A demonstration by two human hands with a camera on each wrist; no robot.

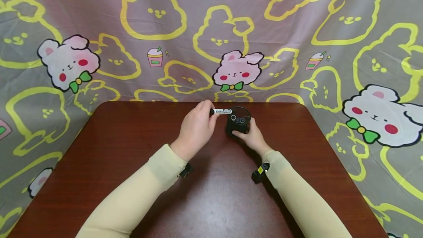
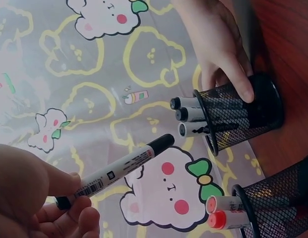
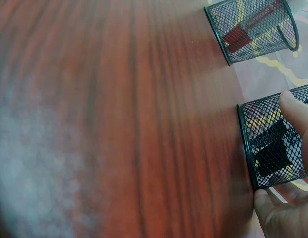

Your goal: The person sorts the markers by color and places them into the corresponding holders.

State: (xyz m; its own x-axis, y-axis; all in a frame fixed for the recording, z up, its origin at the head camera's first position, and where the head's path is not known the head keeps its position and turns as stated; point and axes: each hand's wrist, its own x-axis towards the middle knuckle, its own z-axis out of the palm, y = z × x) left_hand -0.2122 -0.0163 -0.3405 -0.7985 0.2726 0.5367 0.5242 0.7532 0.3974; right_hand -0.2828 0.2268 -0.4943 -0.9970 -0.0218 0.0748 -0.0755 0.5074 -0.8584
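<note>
My left hand (image 1: 198, 126) pinches a white marker with black ends (image 2: 114, 171) near one end, between thumb and fingers. Its far black end points toward the mouth of a black mesh pen holder (image 1: 236, 129), apart from it in the left wrist view. Several markers, three with their ends showing (image 2: 191, 114), stand inside that holder. Around the holder's side curls my right hand (image 1: 256, 135), thumb on the near face; in the right wrist view its fingers (image 3: 265, 206) reach the holder's base, which is on the table.
A second black mesh pen holder (image 2: 277, 203) with two red-ended markers (image 2: 228, 219) stands beside the first; the left hand hides it in the head view. Both are near the back edge of the brown wooden table (image 1: 132, 139). A patterned cloth (image 1: 185, 6) hangs behind.
</note>
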